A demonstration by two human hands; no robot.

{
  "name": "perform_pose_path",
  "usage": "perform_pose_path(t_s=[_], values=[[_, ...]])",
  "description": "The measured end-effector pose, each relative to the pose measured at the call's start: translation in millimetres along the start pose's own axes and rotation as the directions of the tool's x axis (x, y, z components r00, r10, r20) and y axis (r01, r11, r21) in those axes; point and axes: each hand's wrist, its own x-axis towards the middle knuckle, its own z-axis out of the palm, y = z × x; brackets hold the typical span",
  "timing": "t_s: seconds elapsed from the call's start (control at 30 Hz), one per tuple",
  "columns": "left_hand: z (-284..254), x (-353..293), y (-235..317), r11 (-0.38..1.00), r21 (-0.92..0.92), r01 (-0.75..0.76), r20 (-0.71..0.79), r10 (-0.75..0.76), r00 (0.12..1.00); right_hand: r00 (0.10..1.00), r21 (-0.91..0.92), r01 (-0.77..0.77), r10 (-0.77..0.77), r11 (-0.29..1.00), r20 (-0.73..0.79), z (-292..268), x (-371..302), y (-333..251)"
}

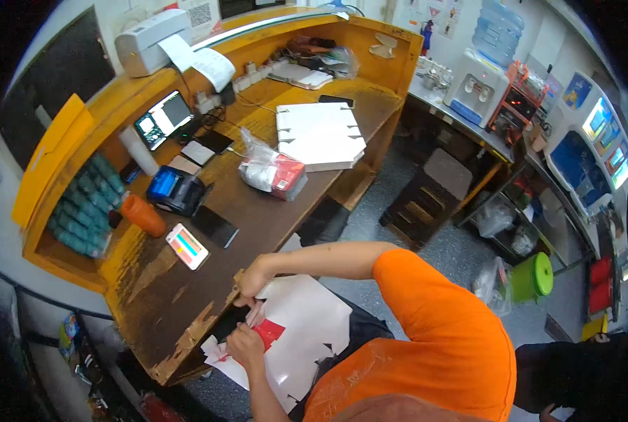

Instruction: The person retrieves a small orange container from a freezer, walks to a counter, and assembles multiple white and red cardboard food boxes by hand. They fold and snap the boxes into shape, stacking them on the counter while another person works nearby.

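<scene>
A white, glossy cardboard sheet (312, 309) with notched edges and a red patch (269, 333) lies across my lap, against the desk's front edge. My left hand (246, 346) is closed on the sheet beside the red patch, near a narrow flap (217, 349). Just beyond it, my right hand (256, 276) reaches across from the right. Its fingers are bent down and closed on the sheet's far edge, by the worn desk edge. Part of the fold between my hands is hidden by the fingers.
On the brown desk (258, 211) stand a stack of white notched cardboard (319, 137), a red-and-white pack in plastic (275, 174), a lit phone (187, 246), a blue-black device (175, 190) and an orange roll (144, 216). A green bin (532, 276) and dark stool (430, 193) stand right.
</scene>
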Motion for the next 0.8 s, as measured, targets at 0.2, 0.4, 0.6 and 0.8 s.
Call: perform_pose_path(t_s=[0.2,0.4,0.6,0.8], values=[[-8.8,-25.4,-22.0,0.997,0.028,-0.065,-0.157,0.069,0.985,0.561,0.530,-0.405,-0.256,0.745,0.788,13.9,51.8,-0.1],[-34.9,-41.6,-19.0,0.981,-0.087,-0.173,-0.179,0.156,0.971,0.431,0.425,-0.342,-0.262,0.838,0.864,50.5,34.5,-11.7],[-59.4,-48.6,-12.6,0.965,-0.182,-0.190,-0.111,0.172,0.979,0.661,0.119,-0.079,-0.037,0.990,0.749,69.8,-9.1,-44.8],[-55.2,-32.5,-24.6,0.940,-0.312,-0.138,0.035,0.157,0.987,0.953,-0.183,0.128,-0.070,0.975,0.295,99.9,-7.5,-38.7]])
